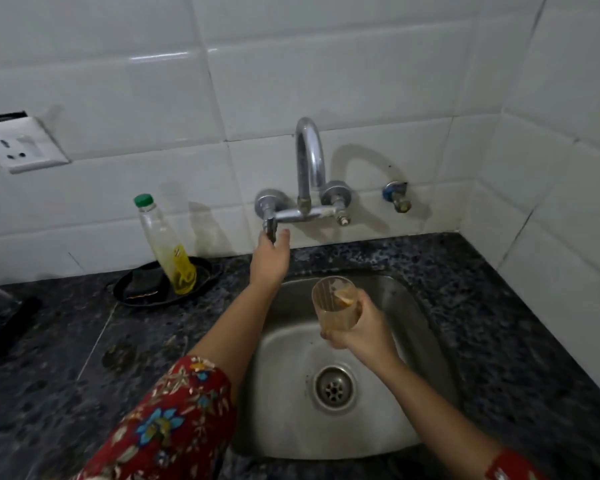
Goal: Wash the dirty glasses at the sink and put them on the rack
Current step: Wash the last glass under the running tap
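1. Your left hand (270, 258) grips the tap handle (269, 228) at the wall.
2. Your right hand (362, 329) clasps the dirty glass (333, 304) upright above the sink (414, 296), inside its back rim, with the drain (334, 387) below.

The glass (336, 304) is a clear, straight-sided tumbler, smeared inside with brownish-orange residue, with a pale orange scrap stuck to its inner wall near the rim. It is nearly upright, mouth up, and the right hand (361, 329) grips its lower half above the far part of the sink (284, 420). The sink is a steel basin with rounded corners, its round drain (334, 388) in the middle. On the wall behind it, the left hand (270, 259) grips the tap handle (270, 226)
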A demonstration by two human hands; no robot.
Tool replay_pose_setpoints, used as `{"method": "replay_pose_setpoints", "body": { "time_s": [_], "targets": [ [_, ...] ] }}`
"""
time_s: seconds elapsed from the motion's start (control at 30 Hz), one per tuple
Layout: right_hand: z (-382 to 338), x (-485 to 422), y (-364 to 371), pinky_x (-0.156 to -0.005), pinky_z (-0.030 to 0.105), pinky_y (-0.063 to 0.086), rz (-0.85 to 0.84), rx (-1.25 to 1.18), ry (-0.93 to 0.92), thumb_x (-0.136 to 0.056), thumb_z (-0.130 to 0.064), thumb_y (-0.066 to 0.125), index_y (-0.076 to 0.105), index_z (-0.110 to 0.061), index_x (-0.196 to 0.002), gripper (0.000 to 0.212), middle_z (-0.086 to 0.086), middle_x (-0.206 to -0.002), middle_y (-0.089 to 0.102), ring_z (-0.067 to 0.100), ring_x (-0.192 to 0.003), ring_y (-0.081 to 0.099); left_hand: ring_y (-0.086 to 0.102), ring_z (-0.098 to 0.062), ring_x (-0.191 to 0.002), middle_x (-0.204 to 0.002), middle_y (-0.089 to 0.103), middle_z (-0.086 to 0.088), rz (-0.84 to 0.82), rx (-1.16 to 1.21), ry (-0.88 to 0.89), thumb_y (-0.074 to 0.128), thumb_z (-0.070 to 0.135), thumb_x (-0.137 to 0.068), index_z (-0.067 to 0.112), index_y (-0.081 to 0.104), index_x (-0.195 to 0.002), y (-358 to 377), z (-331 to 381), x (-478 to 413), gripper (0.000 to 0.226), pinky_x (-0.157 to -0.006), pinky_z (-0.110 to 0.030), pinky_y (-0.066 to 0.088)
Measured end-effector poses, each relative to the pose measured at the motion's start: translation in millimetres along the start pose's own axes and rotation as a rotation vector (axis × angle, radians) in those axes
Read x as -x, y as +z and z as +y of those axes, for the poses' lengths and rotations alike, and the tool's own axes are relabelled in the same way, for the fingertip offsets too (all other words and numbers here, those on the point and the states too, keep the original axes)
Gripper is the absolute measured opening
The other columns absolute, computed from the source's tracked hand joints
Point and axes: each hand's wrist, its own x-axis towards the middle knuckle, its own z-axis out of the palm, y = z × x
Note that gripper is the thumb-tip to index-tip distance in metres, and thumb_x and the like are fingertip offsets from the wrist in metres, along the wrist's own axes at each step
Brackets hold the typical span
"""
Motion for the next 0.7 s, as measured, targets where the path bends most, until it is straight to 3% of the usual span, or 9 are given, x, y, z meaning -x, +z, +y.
{"method": "replay_pose_setpoints", "body": {
  "time_s": [0.17,0.27,0.47,0.57,0.6,0.63,0.7],
  "targets": [
    [1.7,-11.7,-4.1,-0.082,0.038,0.057,0.0,-0.013,-0.004,-0.048,-0.026,0.091,0.051,-0.037,-0.107,0.072,-0.016,-0.1,0.065,0.005,-0.095,0.061,0.059,-0.038,-0.104,-0.117,0.062,-0.024,0.077,-0.132,-0.044,0.019,0.052,-0.102,-0.002,0.06,-0.117,0.5,15.7,-18.2,0.069,-0.088,-0.041,0.046],
    [2.2,-15.6,-2.4,-0.085,0.038,0.056,0.002,-0.025,0.003,-0.049,-0.024,0.091,0.051,-0.036,-0.108,0.072,-0.014,-0.101,0.065,0.007,-0.096,0.062,0.058,-0.039,-0.107,-0.117,0.061,-0.027,0.085,-0.164,-0.047,0.015,0.046,-0.105,-0.007,0.06,-0.116,-0.7,16.9,-24.4,0.07,-0.085,-0.038,0.042],
    [-5.1,-18.4,2.9,-0.082,0.027,0.052,-0.019,-0.027,0.005,-0.053,-0.02,0.09,0.05,-0.035,-0.106,0.068,-0.017,-0.096,0.063,0.006,-0.093,0.061,0.062,-0.04,-0.105,-0.115,0.063,-0.027,0.081,0.043,-0.149,0.013,0.045,-0.103,-0.003,0.058,-0.115,-3.7,5.7,-40.2,0.067,-0.097,-0.049,0.048],
    [-9.2,-19.6,6.1,-0.075,0.021,0.049,-0.027,-0.055,0.009,-0.053,-0.018,0.089,0.05,-0.037,-0.102,0.065,-0.019,-0.092,0.062,0.002,-0.089,0.06,0.06,-0.031,-0.095,-0.103,0.063,-0.023,0.036,0.178,-0.158,0.015,0.048,-0.103,0.003,0.058,-0.098,-4.9,-0.4,-38.6,0.063,-0.092,-0.042,0.049],
    [-9.5,-20.1,7.2,-0.077,0.022,0.049,-0.036,-0.074,0.012,-0.053,-0.017,0.089,0.05,-0.036,-0.102,0.066,-0.018,-0.094,0.062,0.003,-0.09,0.06,0.058,-0.029,-0.096,-0.107,0.061,-0.024,0.011,0.21,-0.143,0.017,0.049,-0.102,0.005,0.059,-0.103,-2.8,-8.4,-34.2,0.061,-0.09,-0.038,0.045],
    [-9.6,-20.3,8.1,-0.08,0.024,0.049,-0.045,-0.099,0.012,-0.053,-0.016,0.089,0.051,-0.035,-0.104,0.067,-0.017,-0.097,0.063,0.004,-0.092,0.061,0.055,-0.028,-0.106,-0.124,0.058,-0.024,-0.019,0.22,-0.117,0.021,0.048,-0.102,0.008,0.057,-0.121,0.1,-19.6,-26.8,0.057,-0.095,-0.037,0.042],
    [-8.5,-21.9,9.1,-0.086,0.027,0.049,-0.066,-0.152,0.007,-0.054,-0.014,0.089,0.052,-0.03,-0.107,0.067,-0.013,-0.103,0.064,0.007,-0.097,0.061,0.041,-0.027,-0.134,-0.151,0.04,-0.011,-0.151,0.242,-0.04,0.036,0.027,-0.103,0.017,0.03,-0.15,6.4,-52.0,-4.1,0.049,-0.11,-0.039,0.034]
  ]
}}
